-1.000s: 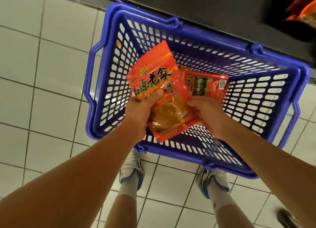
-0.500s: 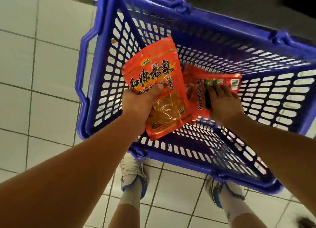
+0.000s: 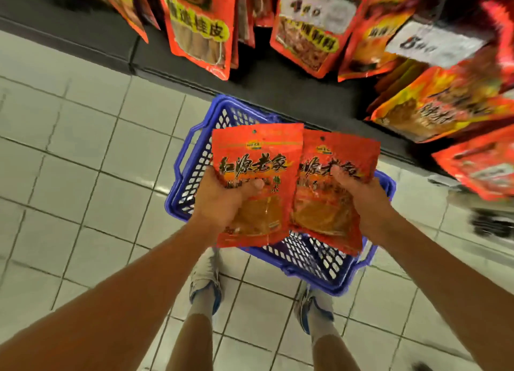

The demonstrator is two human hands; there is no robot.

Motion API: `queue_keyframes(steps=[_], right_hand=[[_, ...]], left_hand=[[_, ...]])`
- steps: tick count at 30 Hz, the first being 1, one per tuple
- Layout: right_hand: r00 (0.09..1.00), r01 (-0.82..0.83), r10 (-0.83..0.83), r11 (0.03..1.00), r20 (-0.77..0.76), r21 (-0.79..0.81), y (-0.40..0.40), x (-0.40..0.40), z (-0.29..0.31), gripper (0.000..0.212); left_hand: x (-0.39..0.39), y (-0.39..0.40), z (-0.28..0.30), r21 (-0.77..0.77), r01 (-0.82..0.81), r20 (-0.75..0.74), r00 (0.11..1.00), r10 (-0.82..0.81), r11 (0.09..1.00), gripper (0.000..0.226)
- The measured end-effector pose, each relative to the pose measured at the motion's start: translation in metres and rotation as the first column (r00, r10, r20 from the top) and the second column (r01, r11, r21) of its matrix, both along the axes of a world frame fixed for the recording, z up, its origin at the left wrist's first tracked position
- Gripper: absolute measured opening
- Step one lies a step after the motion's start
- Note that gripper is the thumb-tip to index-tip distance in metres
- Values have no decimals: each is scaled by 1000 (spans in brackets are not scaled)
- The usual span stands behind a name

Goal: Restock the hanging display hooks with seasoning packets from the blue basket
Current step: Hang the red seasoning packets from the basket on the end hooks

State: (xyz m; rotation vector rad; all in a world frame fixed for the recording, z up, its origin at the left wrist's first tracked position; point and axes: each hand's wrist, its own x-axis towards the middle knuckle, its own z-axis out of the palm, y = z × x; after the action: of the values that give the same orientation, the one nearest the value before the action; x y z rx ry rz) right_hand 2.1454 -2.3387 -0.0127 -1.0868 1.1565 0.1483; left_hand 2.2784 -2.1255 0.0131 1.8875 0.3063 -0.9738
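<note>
Holding one seasoning packet (image 3: 257, 176) in each grip above the blue basket (image 3: 192, 159); next, threading their holes onto hooks.

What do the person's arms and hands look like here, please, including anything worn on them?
Both arms are bare from the frame's lower edge to the wrists: no sleeves, gloves, watch, bracelet or rings show. The left hand and the right hand are uncovered, with short, unpainted thumbnails. No markings or tattoos are visible on either forearm. Lower down, the person wears grey socks and white trainers with blue trim.
</note>
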Motion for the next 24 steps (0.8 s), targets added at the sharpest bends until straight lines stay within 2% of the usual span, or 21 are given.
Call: queue_keyframes(steps=[2, 5, 8, 11, 13, 16, 20, 24], right_hand=[[1000, -12, 11, 996, -3, -88, 0, 5, 48, 47], [993, -104, 112, 971, 26, -216, -6, 10, 135, 30], [963, -91, 138, 975, 230, -205, -19, 5, 235, 11], [949, -66, 160, 943, 270, -327, -39, -6, 340, 12], [945, -3, 141, 906, 296, -424, -50, -16, 404, 15], [935, 40, 161, 838, 317, -545, -59, -30, 493, 19], [909, 79, 191, 793, 370, -604, -65, -52, 593, 26], [856, 278, 110, 726, 505, -629, -74, -78, 681, 12]], left_hand=[[-6, -8, 40, -38, -47, 4, 999, 48, 998, 56], [-12, -21, 109, -31, -98, 66, 993, 100, 995, 53], [-17, -33, 192, -157, -184, 88, 976, 199, 970, 33], [-26, -42, 285, -335, -213, 61, 967, 246, 918, 19], [-33, -46, 345, -477, -184, 55, 970, 238, 859, 17], [-39, -54, 430, -596, -113, 109, 970, 219, 795, 19], [-37, -69, 528, -665, 13, 188, 970, 151, 747, 29], [-33, -95, 617, -692, 160, 278, 959, 55, 703, 23]])
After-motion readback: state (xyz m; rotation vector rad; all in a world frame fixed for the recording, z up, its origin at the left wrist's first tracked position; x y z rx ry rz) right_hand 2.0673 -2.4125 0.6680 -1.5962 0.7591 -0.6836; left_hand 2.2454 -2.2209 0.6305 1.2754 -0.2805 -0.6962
